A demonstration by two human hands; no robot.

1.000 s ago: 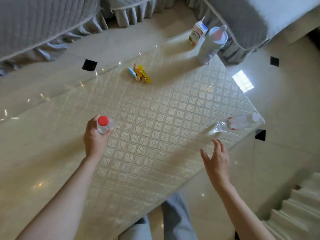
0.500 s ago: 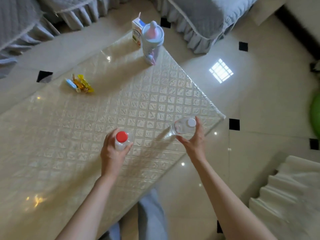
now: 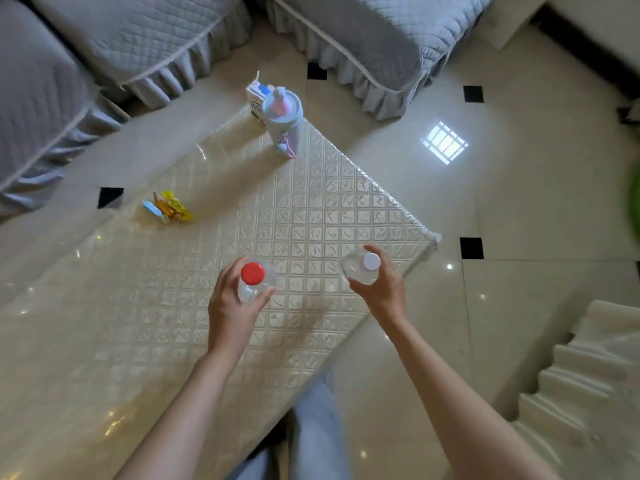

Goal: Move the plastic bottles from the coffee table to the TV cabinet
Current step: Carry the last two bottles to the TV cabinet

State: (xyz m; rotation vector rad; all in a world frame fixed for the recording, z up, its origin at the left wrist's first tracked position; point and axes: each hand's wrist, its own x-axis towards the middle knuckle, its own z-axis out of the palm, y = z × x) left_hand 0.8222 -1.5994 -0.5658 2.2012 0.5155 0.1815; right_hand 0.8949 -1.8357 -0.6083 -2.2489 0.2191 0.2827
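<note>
My left hand point(image 3: 232, 308) grips a clear plastic bottle with a red cap point(image 3: 252, 273), held upright above the coffee table point(image 3: 138, 306). In my right hand point(image 3: 382, 289) is a second clear bottle with a white cap point(image 3: 371, 260), also upright, near the table's right corner. I see both bottles from above, so their lower parts are hidden by my fingers. The TV cabinet is out of view.
A pale blue lidded cup point(image 3: 282, 121) and a small drink carton point(image 3: 256, 98) stand at the table's far corner. Candy wrappers point(image 3: 169, 207) lie on the left part. Grey covered sofas point(image 3: 363, 39) ring the far side; a cream covered seat point(image 3: 588, 382) is at right.
My right hand reached the lying white-capped bottle, took hold of it and lifted it upright. My left hand carried the red-capped bottle rightward and nearer.
</note>
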